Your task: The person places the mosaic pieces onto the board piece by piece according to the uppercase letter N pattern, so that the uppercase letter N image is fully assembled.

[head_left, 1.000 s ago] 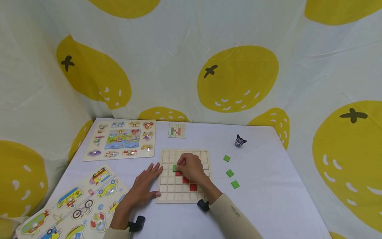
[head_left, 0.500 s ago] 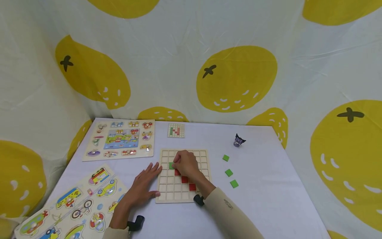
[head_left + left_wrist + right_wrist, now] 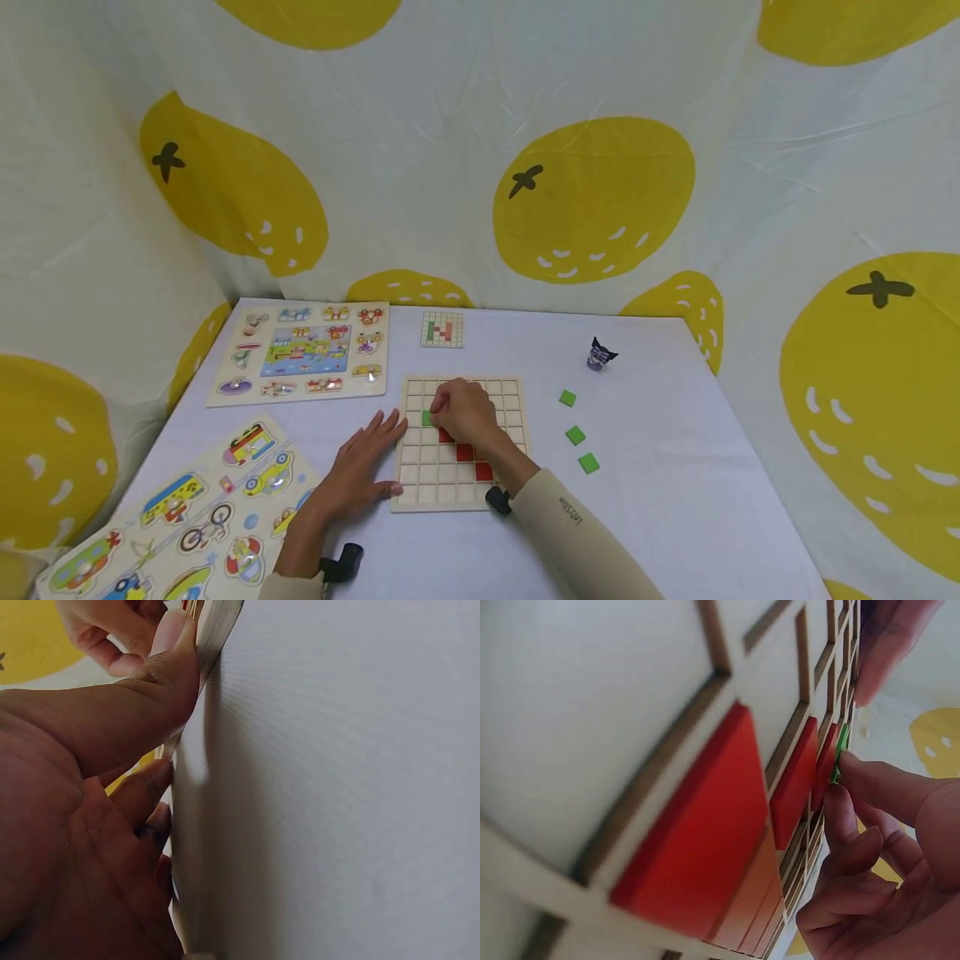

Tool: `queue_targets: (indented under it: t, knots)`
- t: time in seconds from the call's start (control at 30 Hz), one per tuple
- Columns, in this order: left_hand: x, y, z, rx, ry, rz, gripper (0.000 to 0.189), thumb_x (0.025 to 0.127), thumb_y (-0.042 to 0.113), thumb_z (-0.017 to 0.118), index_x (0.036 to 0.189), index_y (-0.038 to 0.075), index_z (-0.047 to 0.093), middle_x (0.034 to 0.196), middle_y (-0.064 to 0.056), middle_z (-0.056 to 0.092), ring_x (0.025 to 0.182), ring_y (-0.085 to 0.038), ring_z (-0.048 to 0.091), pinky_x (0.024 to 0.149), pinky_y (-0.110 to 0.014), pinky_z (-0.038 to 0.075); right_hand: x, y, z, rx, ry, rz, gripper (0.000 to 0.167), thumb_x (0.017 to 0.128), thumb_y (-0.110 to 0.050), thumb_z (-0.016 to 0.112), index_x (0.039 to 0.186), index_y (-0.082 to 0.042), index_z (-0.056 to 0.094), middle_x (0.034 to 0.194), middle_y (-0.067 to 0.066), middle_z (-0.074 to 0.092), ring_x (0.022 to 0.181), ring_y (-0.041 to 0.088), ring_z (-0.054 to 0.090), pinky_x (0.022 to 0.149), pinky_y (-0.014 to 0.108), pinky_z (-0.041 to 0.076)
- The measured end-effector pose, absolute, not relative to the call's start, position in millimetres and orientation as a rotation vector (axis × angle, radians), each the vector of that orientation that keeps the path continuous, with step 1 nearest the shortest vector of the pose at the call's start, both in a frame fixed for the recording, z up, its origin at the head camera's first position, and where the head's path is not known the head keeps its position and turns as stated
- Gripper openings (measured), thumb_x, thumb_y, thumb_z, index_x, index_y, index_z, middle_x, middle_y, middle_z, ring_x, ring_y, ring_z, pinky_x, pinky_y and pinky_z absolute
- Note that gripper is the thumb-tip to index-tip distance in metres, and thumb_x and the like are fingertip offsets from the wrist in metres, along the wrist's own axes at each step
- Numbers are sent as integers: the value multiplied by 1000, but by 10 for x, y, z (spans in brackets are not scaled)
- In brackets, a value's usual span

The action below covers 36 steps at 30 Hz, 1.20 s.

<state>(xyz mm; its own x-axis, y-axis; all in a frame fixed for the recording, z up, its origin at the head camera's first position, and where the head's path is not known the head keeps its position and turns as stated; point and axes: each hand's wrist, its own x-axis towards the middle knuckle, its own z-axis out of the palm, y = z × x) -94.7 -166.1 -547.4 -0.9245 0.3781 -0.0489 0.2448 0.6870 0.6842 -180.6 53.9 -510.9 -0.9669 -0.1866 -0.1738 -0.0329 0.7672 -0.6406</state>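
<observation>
Head view — hands (image 3: 468,414) partly cover grid board (image 3: 427,473) — figurine (image 3: 599,356) stands apart.

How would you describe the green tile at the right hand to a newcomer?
On the white table, find the wooden grid board. Toward its far left corner, pinched by the right hand, is the green tile. Its neighbours on the board are red tiles; the three loose green tiles lie off the board.

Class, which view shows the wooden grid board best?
The head view: it shows most of the grid board from above, though the right hand covers part. The right wrist view gives a close, slanted portion; the left wrist view, mainly an edge.
</observation>
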Motion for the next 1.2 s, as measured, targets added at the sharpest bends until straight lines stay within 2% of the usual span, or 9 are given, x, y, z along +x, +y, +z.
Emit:
queue_targets:
  t: [0.17, 0.37, 0.53, 0.8, 1.0, 1.2]
  knots:
    - [-958, -1660, -5471, 484, 2678, 1045, 102, 82, 24, 90, 167, 17, 35, 178, -7, 21, 168, -38, 9, 132, -64, 10, -1809, 583, -5111, -262, 2717, -1025, 8, 87, -12, 84, 88, -19, 79, 75, -6, 65, 70, 13, 59, 60, 30, 47]
    - [-956, -1654, -5473, 476, 2682, 1047, 103, 81, 21, 91, 167, 16, 35, 178, -7, 21, 168, -37, 9, 132, -63, 11, -1834, 758, -5144, -282, 2639, -1127, 22, 85, -16, 89, 104, -22, 81, 84, -8, 70, 79, 13, 62, 67, 30, 50]
    - [-940, -1639, -5477, 488, 2713, 1063, 102, 79, 21, 92, 166, 15, 38, 177, -9, 25, 167, -40, 13, 131, -65, 13, -1864, 966, -5103, -263, 2608, -1242, 25, 87, -18, 88, 112, -20, 81, 89, -5, 73, 85, 18, 61, 69, 31, 50]
    - [-923, -1643, -5488, 515, 2763, 1059, 102, 77, 20, 93, 164, 13, 41, 175, -12, 30, 165, -43, 18, 128, -67, 17, -1929, 1362, -5117, -187, 2678, -1320, 25, 88, -18, 87, 112, -18, 80, 89, -5, 74, 80, 20, 56, 68, 29, 47]
    - [-943, -1648, -5478, 473, 2706, 1042, 103, 80, 18, 92, 167, 16, 36, 178, -7, 23, 168, -36, 10, 132, -62, 12, -1937, 1685, -5092, -120, 2755, -1303, 28, 86, -17, 89, 113, -16, 80, 91, -3, 77, 76, 19, 55, 64, 28, 44]
    - [-953, -1645, -5470, 469, 2699, 1021, 103, 81, 20, 91, 167, 16, 35, 178, -7, 22, 168, -37, 9, 132, -63, 12, -1956, 2031, -5128, -65, 2812, -1270, 30, 85, -16, 90, 112, -17, 80, 94, -1, 78, 76, 19, 54, 63, 28, 43]
